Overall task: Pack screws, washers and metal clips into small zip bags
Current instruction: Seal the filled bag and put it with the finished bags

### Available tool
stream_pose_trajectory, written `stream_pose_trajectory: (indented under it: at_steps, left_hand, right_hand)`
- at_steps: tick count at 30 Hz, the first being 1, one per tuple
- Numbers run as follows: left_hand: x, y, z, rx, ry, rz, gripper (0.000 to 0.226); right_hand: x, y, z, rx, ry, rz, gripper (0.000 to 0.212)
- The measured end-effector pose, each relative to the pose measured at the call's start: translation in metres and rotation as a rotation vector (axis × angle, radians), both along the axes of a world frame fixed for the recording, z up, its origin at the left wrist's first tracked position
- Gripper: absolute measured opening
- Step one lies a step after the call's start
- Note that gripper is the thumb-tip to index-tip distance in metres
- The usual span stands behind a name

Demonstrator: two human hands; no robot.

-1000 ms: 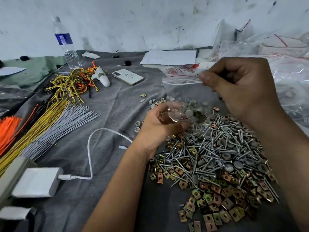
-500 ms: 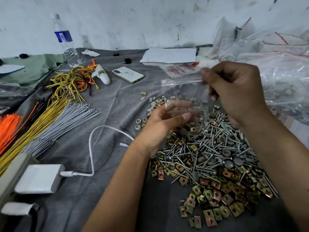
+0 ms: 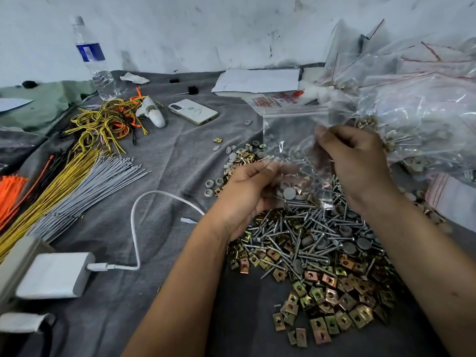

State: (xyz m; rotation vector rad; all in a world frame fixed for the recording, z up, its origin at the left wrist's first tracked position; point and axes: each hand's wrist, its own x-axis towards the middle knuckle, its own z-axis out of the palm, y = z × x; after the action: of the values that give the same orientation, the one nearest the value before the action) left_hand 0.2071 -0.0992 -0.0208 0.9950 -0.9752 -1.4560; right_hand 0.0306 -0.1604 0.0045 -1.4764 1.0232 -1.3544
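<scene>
A small clear zip bag [image 3: 291, 132] stands upright between my hands, its red-lined zip edge on top. Screws, grey washers and metal clips lie in its bottom. My left hand [image 3: 244, 194] holds the bag's lower left side with curled fingers. My right hand [image 3: 358, 161] pinches its right side. Below the bag lies a heap of silver screws [image 3: 306, 235] with grey washers [image 3: 350, 247] among them. Brass-coloured metal clips [image 3: 332, 297] spread in front of the heap on the grey cloth [image 3: 167, 155].
Filled zip bags [image 3: 422, 119] pile up at the right. A white phone [image 3: 193, 111], a water bottle [image 3: 94, 60] and papers [image 3: 257, 81] lie at the back. Yellow, grey and orange cable ties [image 3: 64, 181] lie left. A white charger [image 3: 54, 274] with cable sits front left.
The bag has been raised and spread upright between both hands. My right hand has dropped from the zip edge to the bag's right side. My left hand has turned under the bag's lower part.
</scene>
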Motion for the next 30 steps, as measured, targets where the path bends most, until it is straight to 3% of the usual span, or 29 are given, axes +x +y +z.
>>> stream_pose_trajectory:
  at_steps: [4, 7, 14, 20, 23, 26, 30]
  left_hand:
    - [0.004, 0.001, -0.001, -0.027, -0.102, -0.053, 0.023]
    - [0.006, 0.002, -0.002, -0.089, -0.274, -0.129, 0.038]
    - [0.006, 0.005, 0.002, -0.173, -0.381, -0.134, 0.036]
    - [0.002, 0.007, 0.004, -0.199, -0.389, -0.099, 0.032]
    - [0.002, 0.007, 0.005, -0.211, -0.422, -0.106, 0.035]
    - [0.002, 0.007, 0.004, -0.193, -0.335, -0.113, 0.032]
    - [-0.001, 0.005, 0.004, -0.233, -0.21, 0.085, 0.025]
  right_hand:
    - [-0.003, -0.001, -0.002, -0.004, -0.079, 0.015, 0.021]
    - [-0.004, -0.002, -0.005, 0.003, -0.117, 0.018, 0.014]
    - [-0.009, -0.004, -0.002, -0.071, -0.162, 0.053, 0.016]
    - [-0.005, 0.003, 0.004, -0.234, -0.094, 0.28, 0.034]
    - [-0.004, 0.005, 0.006, -0.296, -0.096, 0.28, 0.023]
    - [-0.005, 0.004, 0.003, -0.295, -0.091, 0.2, 0.011]
    - [-0.007, 0.001, 0.001, -0.233, -0.136, 0.152, 0.011]
